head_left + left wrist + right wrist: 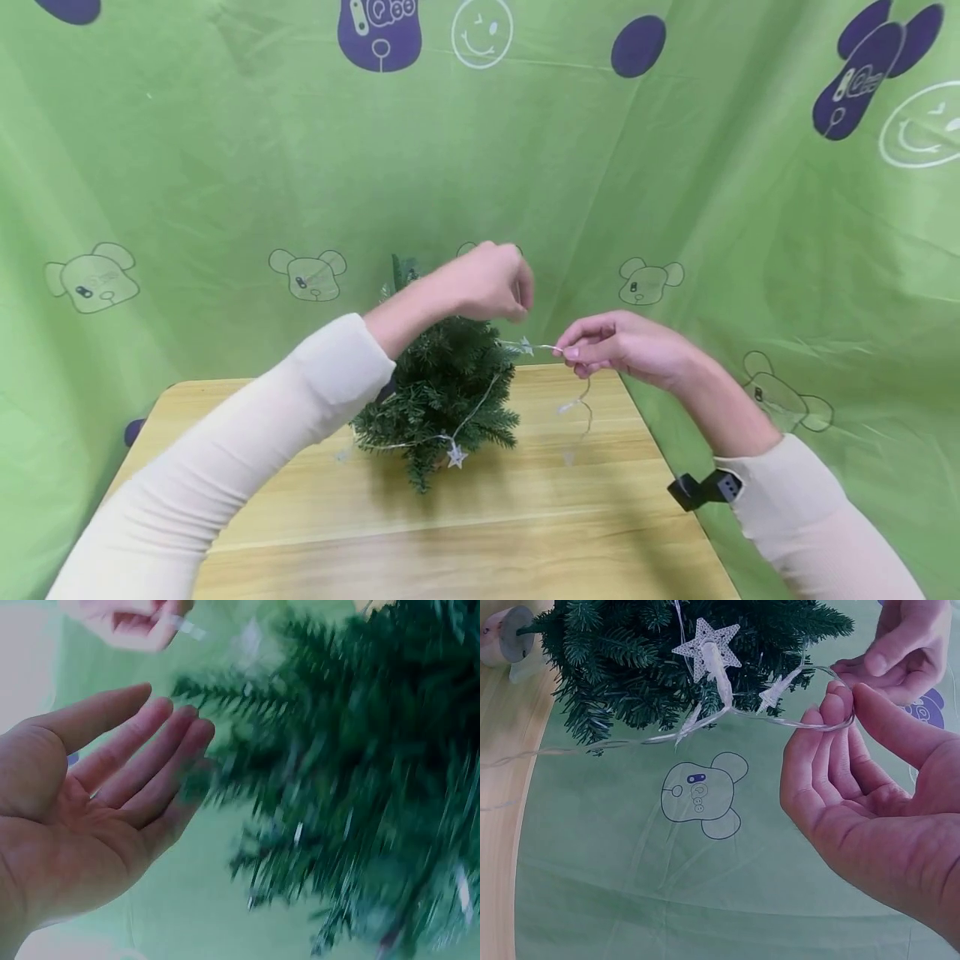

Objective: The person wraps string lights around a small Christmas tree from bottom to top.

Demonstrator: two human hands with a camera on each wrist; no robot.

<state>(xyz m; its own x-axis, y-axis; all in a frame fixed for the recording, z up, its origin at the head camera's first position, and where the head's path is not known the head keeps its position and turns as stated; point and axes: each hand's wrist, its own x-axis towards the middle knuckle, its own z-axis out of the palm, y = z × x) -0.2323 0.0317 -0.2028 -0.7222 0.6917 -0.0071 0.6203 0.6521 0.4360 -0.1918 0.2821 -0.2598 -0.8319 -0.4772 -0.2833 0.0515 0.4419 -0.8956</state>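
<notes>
Green cartoon-bear cloth is hanging behind a wooden surface [525,508] where a small tree [442,392] is standing

The right hand [622,346] is pinching the clear light string [727,712] between thumb and fingertips, and the string is running sideways from that hand toward the tree, its star lights [706,649] lying against the branches; the left hand [487,283] is hovering just above the treetop, nearer the tree, its fingers straight and holding nothing

Bright, even light; the left wrist view looks motion-blurred.
</notes>
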